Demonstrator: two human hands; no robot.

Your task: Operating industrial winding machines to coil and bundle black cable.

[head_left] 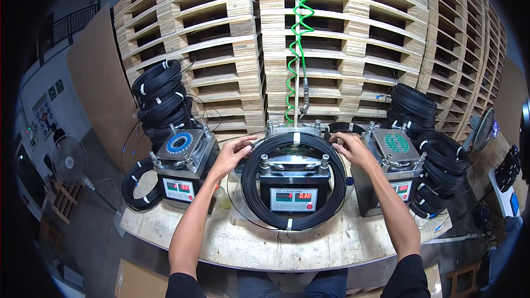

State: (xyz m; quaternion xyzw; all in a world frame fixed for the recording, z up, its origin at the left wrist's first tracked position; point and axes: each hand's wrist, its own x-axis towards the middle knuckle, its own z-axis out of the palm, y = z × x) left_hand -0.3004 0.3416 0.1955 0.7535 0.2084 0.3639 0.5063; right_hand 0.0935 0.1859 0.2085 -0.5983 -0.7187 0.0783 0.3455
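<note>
A large coil of black cable (249, 186), bound with white ties at top and bottom, surrounds the front of the middle press-like metal machine (294, 166). The machine's lit control panel shows through the ring. At the coil's upper left is my left hand (234, 154), its thumb and fingers apart and the fingertips by the cable. My right hand (352, 149) is at the upper right of the ring, fingers bent and spread near its edge. Neither hand visibly grips the coil; whether the fingertips touch it is hard to tell.
Similar machines stand left (182, 165) and right (395, 157), topped with blue and green rings of small parts. Black cable coils are stacked at left (163, 96) and right (436, 160). A green spiral air hose (302, 11) hangs before wooden pallets (348, 38). A small bottle (222, 197) stands on the table.
</note>
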